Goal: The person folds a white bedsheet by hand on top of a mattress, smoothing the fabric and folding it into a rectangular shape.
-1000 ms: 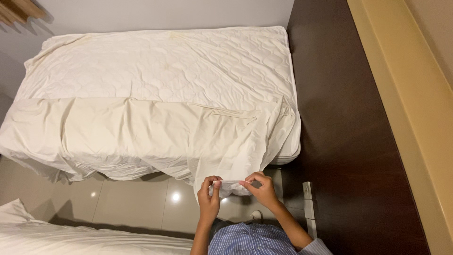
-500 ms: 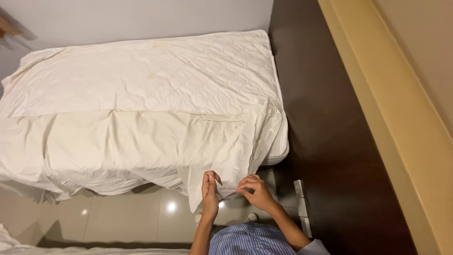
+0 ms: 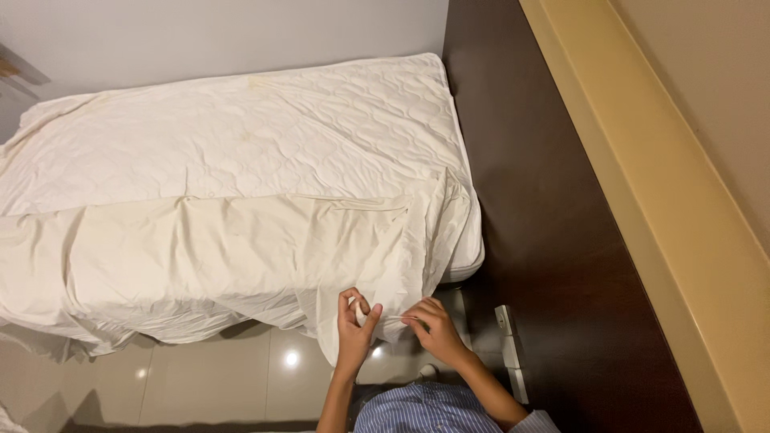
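A cream bed sheet (image 3: pixel 216 256) lies folded back along the near half of a mattress with a quilted white cover (image 3: pixel 241 136). One corner of the sheet hangs off the bed's near right side. My left hand (image 3: pixel 355 321) pinches that hanging corner from the left. My right hand (image 3: pixel 431 327) grips the same edge just to the right, fingers closed on the fabric. Both hands are close together, below the mattress edge.
A dark wooden headboard panel (image 3: pixel 545 224) runs along the right of the bed, with a beige wall band (image 3: pixel 666 216) beyond it. A white socket plate (image 3: pixel 505 321) sits on the panel near my right hand. Glossy floor tiles (image 3: pixel 241 377) lie below.
The view has shifted left, so bed and headboard sit differently in frame. My hands have stayed on the hanging sheet corner, moving slightly closer together along its edge.
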